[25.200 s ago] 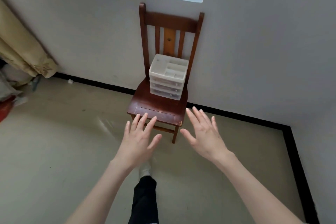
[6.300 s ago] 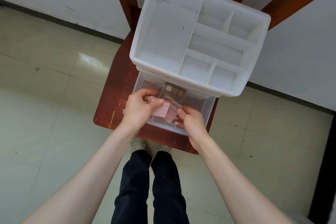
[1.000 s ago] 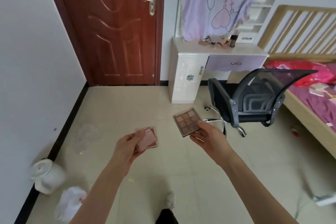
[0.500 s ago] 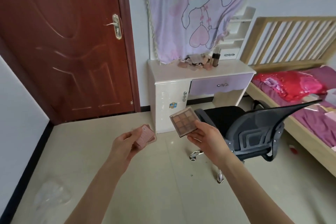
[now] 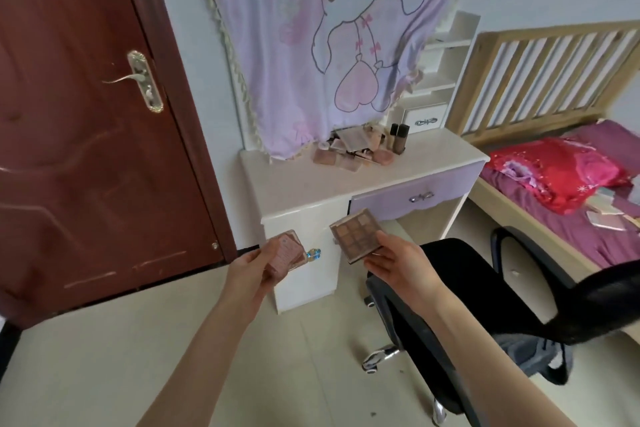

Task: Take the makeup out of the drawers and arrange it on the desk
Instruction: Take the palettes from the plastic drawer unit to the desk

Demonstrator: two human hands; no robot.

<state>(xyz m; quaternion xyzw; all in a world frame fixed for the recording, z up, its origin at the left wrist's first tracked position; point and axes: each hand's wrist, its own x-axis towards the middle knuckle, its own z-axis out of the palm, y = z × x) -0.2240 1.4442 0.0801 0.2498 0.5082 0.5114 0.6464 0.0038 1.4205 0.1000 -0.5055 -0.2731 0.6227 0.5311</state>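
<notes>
Left hand (image 5: 254, 265): raised in front of the desk's cabinet side, fingers curled round a small pink compact (image 5: 286, 254), which it holds tilted with its printed face toward the camera.
Right hand (image 5: 398, 262): just right of the left hand and apart from it, thumb on top and fingers beneath an eyeshadow palette (image 5: 356, 234), clamped at the palette's near right corner.
Eyeshadow palette: square, brown pans in a grid, held flat and face up before the desk's front edge, below the purple drawer (image 5: 414, 198).
Office chair (image 5: 485, 302): black, to the right of the desk front, its seat under the right forearm, its base on the floor.
Desk (image 5: 304, 191): white top, cabinet on the left, purple drawer with a bow-shaped handle on the right.
Makeup pile (image 5: 356, 151): pinkish cases and two dark-capped bottles clustered at the back of the desk top, against the hanging cloth.
Cloth (image 5: 325, 38): lilac with a cartoon rabbit, draped above the desk's back edge.
Door (image 5: 86, 121): dark red, closed, left of the desk.
Bed (image 5: 568, 163): right of the desk, wooden slatted headboard, purple sheet, red pillow.
</notes>
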